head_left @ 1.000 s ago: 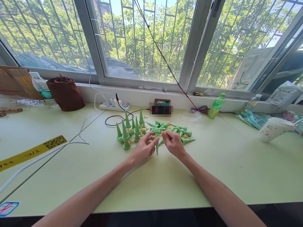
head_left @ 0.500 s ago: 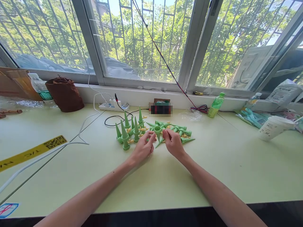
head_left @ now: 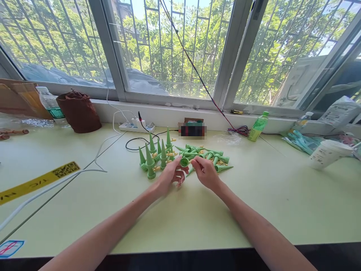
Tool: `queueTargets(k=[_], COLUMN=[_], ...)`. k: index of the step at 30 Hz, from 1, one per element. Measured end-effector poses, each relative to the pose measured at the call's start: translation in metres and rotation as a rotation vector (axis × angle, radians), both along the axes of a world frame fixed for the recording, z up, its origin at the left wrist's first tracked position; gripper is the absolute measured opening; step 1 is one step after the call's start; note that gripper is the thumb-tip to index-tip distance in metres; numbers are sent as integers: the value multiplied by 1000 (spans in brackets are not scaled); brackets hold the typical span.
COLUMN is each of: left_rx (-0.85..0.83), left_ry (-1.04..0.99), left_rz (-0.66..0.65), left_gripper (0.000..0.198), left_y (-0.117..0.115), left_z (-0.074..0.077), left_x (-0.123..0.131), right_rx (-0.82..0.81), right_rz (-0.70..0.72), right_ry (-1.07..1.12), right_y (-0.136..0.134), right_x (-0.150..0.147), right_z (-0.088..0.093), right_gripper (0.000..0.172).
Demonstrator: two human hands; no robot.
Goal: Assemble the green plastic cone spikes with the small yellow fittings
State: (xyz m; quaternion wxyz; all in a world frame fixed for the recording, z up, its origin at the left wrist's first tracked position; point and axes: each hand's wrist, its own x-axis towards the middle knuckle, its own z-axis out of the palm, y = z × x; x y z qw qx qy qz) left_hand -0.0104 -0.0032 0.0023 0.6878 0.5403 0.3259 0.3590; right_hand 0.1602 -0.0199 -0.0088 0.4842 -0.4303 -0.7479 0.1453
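Note:
My left hand (head_left: 170, 176) holds a green plastic watering spike (head_left: 184, 162) between thumb and fingers, its round hollow end turned toward me. Close on the right of that end, my right hand (head_left: 206, 172) is closed in a pinch; what its fingertips hold is too small to make out. Left of my hands, several green spikes (head_left: 149, 160) stand point up on their caps, with small yellow valves (head_left: 171, 154) sticking out sideways. Behind and right of my hands lies a loose pile of green spikes (head_left: 217, 156), with yellow valves among them.
A power strip (head_left: 132, 127) with cables and a small dark box (head_left: 192, 130) sit along the window wall. A brown pouch (head_left: 79, 113) is at left. A green bottle (head_left: 258, 127) and a white cup (head_left: 329, 154) stand at right. A white cable (head_left: 97, 150) crosses the left side.
The spike has tilted so its hollow end faces me instead of upward, and its point no longer shows. My left hand has turned with it; my right hand stays close beside.

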Motion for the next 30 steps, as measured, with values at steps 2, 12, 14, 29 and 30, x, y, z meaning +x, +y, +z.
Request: queueTargets(k=[2,12,14,29,30], left_rx=[-2,93,144,185,144], left_ry=[-11,40,84,183,174], left_rz=[-27,-82,-56,161,141], left_gripper=[53,42,45,51,55], left_y=[-1,-4,-5,-3,-3], left_z=[2,3,1,-2,-2], left_x=[0,0,-1,3,3], right_rx=[9,21,8,-6,-4], right_rz=[-14,-168,-181,-177,-146], right_ry=[11,60,81,74,49], right_y=[0,1,1,2,2], right_x=[0,-2,-2,0,0], right_z=[0,0,2,0,1], right_gripper=[36,41,42,39,38])
